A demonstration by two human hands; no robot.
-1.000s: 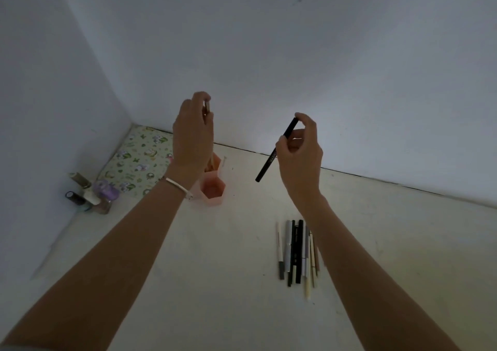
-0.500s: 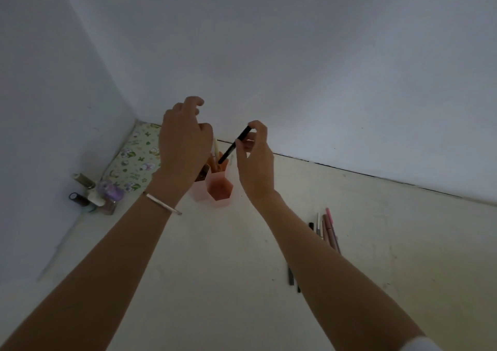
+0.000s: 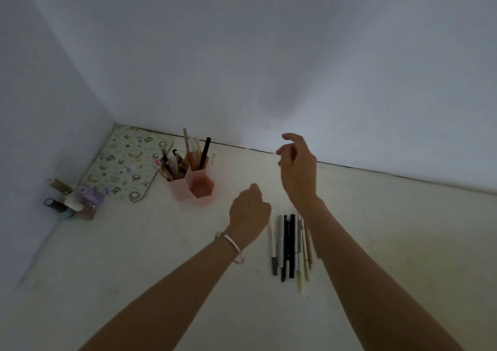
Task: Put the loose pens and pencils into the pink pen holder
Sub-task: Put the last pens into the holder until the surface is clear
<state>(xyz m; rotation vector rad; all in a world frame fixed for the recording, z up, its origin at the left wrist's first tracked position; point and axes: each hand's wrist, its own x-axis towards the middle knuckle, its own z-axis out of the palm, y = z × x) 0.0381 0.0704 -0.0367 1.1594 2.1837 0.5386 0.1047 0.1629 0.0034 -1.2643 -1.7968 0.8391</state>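
— Where is the pen holder (image 3: 193, 186)?
— Near the back wall, upright, two of its cups stocked, so pens drop in tip-down.
— And the loose pens (image 3: 290, 245)?
— Lined up between the forearms, easy to reach.
— The hands?
— Left hand (image 3: 248, 212) curled, empty, beside the row; right hand (image 3: 297, 167) raised, fingers loosely spread, empty.

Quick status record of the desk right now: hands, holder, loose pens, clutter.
left hand: empty, loosely curled, low over the desk just left of the loose pens
right hand: empty, fingers open, raised above the desk
holder: pink, hexagonal compartments, upright; front one looks empty, two behind hold pens
black pen: standing in back compartment
loose pens: a row side by side on the desk, between the forearms
clutter: patterned pad in the corner, small bottles at left
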